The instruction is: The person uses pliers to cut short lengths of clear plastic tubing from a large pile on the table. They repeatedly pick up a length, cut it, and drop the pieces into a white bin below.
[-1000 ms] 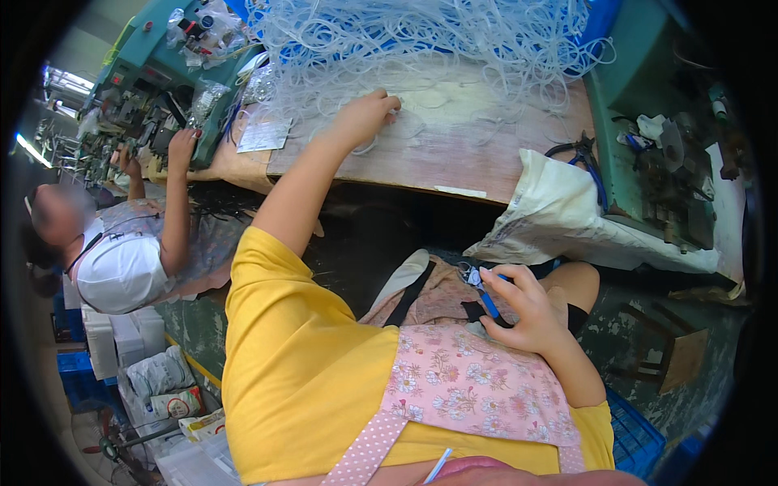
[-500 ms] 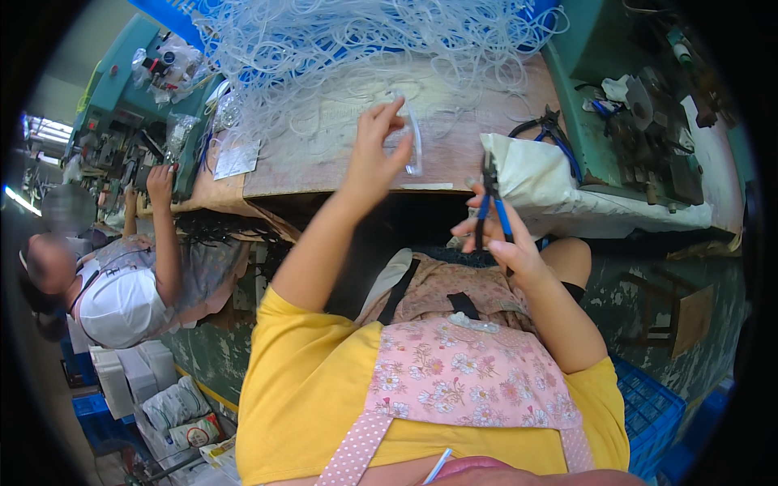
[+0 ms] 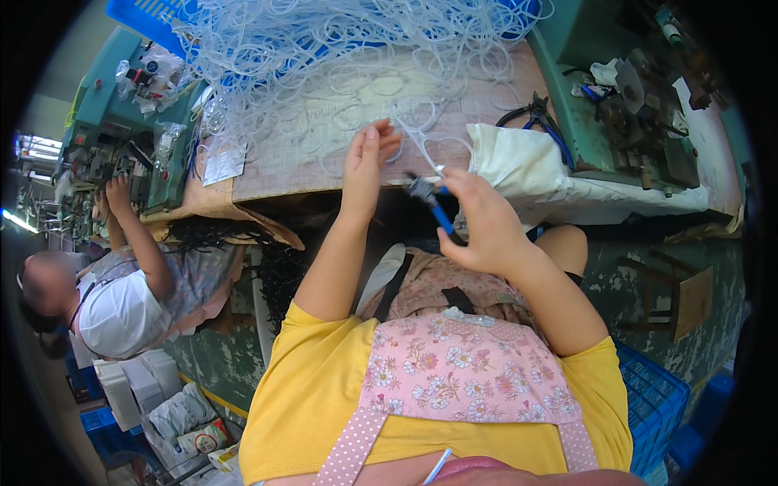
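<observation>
Centrally, above a pink floral apron (image 3: 454,373), the left hand (image 3: 366,162) pinches a loop of thin clear plastic tubing (image 3: 421,138) between closed fingertips; the right hand (image 3: 482,219) is curled shut around blue-handled pliers (image 3: 429,202), just beside that loop; more tangled tubing covers the brown workbench (image 3: 324,162) along the upper frame.

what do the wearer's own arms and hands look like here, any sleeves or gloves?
Both forearms are bare. The left hand and right hand wear no gloves, and no rings or watch are visible. Short yellow sleeves end near the elbows, under a pink floral apron with dotted pink straps.
</observation>
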`<state>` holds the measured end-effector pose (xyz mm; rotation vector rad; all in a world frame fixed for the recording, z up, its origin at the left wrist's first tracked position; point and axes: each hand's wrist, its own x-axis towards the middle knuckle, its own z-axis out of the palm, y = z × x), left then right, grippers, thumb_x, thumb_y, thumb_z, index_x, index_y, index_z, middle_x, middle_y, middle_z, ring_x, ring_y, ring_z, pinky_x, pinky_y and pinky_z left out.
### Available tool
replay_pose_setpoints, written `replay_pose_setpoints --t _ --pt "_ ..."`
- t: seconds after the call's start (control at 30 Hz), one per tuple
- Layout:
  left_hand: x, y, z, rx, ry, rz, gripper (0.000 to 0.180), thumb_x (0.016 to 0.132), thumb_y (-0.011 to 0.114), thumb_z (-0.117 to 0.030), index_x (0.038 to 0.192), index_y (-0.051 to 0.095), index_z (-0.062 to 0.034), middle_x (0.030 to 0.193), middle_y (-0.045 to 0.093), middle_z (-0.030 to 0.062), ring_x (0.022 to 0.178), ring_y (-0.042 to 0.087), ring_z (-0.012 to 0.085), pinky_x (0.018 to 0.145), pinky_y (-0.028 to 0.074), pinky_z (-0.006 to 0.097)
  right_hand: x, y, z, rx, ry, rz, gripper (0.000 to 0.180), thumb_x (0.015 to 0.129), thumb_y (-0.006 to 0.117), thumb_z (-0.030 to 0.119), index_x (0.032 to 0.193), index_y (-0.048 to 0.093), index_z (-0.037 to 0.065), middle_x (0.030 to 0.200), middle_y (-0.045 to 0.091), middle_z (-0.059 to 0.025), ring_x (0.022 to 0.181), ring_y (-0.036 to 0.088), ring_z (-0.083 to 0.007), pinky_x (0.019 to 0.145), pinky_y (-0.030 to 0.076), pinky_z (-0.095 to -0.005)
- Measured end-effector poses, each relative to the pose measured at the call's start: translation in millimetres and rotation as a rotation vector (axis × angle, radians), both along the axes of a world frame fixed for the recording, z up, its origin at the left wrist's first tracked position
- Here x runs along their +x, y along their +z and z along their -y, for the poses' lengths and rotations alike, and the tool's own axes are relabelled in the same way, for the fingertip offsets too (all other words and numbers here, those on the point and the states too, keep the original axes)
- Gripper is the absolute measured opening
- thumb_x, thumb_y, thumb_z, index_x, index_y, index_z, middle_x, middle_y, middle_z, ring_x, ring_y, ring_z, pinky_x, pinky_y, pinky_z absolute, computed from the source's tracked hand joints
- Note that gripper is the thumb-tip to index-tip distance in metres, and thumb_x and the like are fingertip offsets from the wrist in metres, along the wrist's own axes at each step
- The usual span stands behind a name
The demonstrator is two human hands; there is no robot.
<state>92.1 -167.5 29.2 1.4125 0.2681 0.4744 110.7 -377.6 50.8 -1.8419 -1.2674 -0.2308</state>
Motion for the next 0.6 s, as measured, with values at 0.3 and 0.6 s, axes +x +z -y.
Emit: replay_pose_setpoints --t 0.3,0.6 --pt "-35 17 17 -0.840 -0.329 0.013 0.047 0.102 0.038 -0.039 0.127 0.043 -0.0005 0.079 0.051 0.0018 0.077 0.053 0.0161 0.084 0.048 0.037 -16 13 13 -0.016 0.149 -0.049 0.064 0.070 0.072 0.013 0.126 0.044 0.000 0.127 0.049 -0.0175 0.109 0.053 -0.0325 0.090 0.046 -0.0397" --pt "-42 9 50 -0.640 -0.278 -0.051 0.070 0.095 0.050 -0.046 0.147 0.023 -0.0077 0.081 0.044 -0.0014 0.079 0.049 0.0126 0.077 0.045 0.032 -39 -16 14 0.309 0.397 -1.141 0.058 0.089 0.047 0.012 0.140 0.025 -0.004 0.128 0.045 -0.0170 0.113 0.054 -0.0267 0.093 0.046 -0.0397"
